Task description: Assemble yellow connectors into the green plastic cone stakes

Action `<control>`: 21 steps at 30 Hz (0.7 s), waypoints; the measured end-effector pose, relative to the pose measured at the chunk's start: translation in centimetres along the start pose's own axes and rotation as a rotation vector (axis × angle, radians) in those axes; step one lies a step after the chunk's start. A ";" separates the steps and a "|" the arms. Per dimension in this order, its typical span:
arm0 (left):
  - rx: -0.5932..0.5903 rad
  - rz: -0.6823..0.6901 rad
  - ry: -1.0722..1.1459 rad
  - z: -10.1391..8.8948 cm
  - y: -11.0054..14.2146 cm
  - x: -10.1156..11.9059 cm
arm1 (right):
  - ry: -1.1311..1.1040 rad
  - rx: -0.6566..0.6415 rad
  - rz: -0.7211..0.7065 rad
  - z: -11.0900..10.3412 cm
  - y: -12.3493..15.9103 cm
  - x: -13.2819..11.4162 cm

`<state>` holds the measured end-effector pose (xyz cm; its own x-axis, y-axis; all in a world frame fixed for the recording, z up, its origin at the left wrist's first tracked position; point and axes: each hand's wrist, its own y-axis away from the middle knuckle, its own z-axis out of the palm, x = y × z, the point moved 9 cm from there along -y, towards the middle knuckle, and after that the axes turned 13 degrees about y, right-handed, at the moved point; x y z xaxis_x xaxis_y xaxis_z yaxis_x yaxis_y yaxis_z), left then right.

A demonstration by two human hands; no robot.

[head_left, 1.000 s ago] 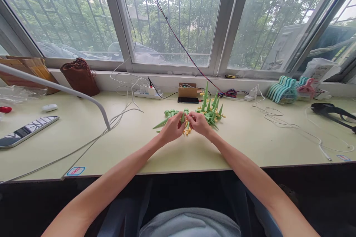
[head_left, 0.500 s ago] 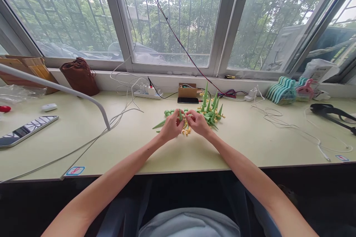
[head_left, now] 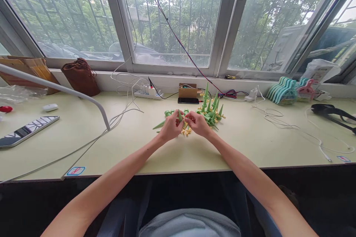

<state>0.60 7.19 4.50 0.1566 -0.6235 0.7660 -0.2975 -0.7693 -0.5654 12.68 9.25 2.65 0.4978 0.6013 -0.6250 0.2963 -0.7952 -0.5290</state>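
My left hand (head_left: 171, 127) is closed around a green watering spike (head_left: 180, 116), its tip pointing up. Close beside it, my right hand (head_left: 198, 123) pinches a small yellow valve at the spike's side, mostly hidden by the fingers. Below the hands lies a pile of small yellow valves (head_left: 186, 132). Several green spikes with yellow valves fitted (head_left: 205, 98) stand just beyond my right hand, with more green pieces (head_left: 210, 119) heaped at their base. To the left of my left hand lies a loose green spike (head_left: 159, 124), and green caps (head_left: 167, 113) sit behind it.
Behind the hands are a black phone (head_left: 188, 100), a small cardboard box (head_left: 188, 90) and a power strip (head_left: 147, 95). A grey lamp arm (head_left: 97, 104) and white cables cross the left side. Teal hangers (head_left: 282, 90) and a black headset (head_left: 330, 113) lie right.
Both hands stay almost in place. The green spike in my left hand leans slightly differently, and my right fingertips have shifted a little beside it.
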 end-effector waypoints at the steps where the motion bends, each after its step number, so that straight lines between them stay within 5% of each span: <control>1: -0.005 0.003 -0.001 0.0 0.0 0.1 | -0.009 -0.003 -0.002 0.0 0.0 0.0; 21: -0.010 0.008 -0.009 0.2 0.2 -0.2 | 0.046 0.010 -0.002 -0.2 -0.1 -0.6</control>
<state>0.69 7.14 4.23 0.1623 -0.6312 0.7584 -0.3082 -0.7626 -0.5688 12.53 8.96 3.17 0.5344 0.5985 -0.5969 0.2896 -0.7931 -0.5359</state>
